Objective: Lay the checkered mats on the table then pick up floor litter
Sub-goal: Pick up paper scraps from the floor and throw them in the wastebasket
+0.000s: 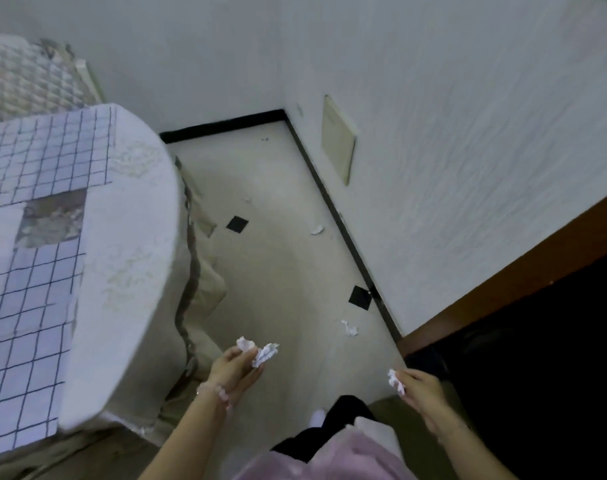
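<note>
Head view, floor strip between table and wall. Checkered mats [35, 209] lie flat on the round cloth-covered table [129, 258], with one bare patch of cloth showing between them; mat-laying looks done, so the step in hand is judged to be litter collection. Left hand [234, 367] is closed around crumpled white paper [258, 351], two wads poking out past the fingertips. Right hand [418, 389] pinches a smaller paper wad [396, 381] between thumb and fingers. Loose litter left on the floor [284, 271]: one crumpled scrap [350, 329] near the black baseboard [347, 233], just ahead of the hands; a second scrap [317, 230] farther along the same wall; a tiny pale fleck [247, 200] close to the tablecloth hem, too small to identify. Two black squares [360, 297] look like floor tile inlay, not litter, so leave them. Advice: both hands are loaded, so tuck the right-hand wad into the palm first to free thumb and forefinger; take the nearest scrap, then the far one, working along the wall. Risk: the wads in the left hand sit loosely and may drop when bending
</note>
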